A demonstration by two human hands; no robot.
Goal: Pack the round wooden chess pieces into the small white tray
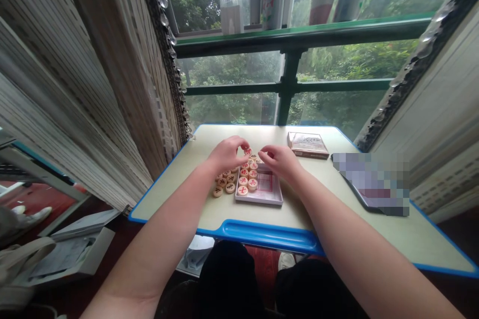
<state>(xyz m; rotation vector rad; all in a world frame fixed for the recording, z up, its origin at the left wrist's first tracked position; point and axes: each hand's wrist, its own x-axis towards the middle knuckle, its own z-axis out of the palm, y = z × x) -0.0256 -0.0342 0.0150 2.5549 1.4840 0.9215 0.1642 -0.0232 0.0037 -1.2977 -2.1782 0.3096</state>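
My left hand (pixel 228 153) is closed in a pinch on a round wooden Chinese chess piece (pixel 247 151) with a red character, above the far left corner of a shallow open box (pixel 277 195). Inside that box, red-marked chess pieces (pixel 243 181) stand in rows on the left; a red grid shows on the bare floor at its right. My right hand (pixel 280 160) is over the box's far right side, fingers curled together at the far pieces; what they hold, if anything, is hidden. Loose black-marked pieces (pixel 230 188) lie left of the box, partly behind my left hand.
The pale table (pixel 179 194) has a blue edge with a molded groove (pixel 269 233) in front. A flat printed box (pixel 308 144) lies at the back right, near a blurred dark-edged flat object (pixel 370 184). Curtains hang both sides; cans (pixel 274 4) and cups stand on the window ledge.
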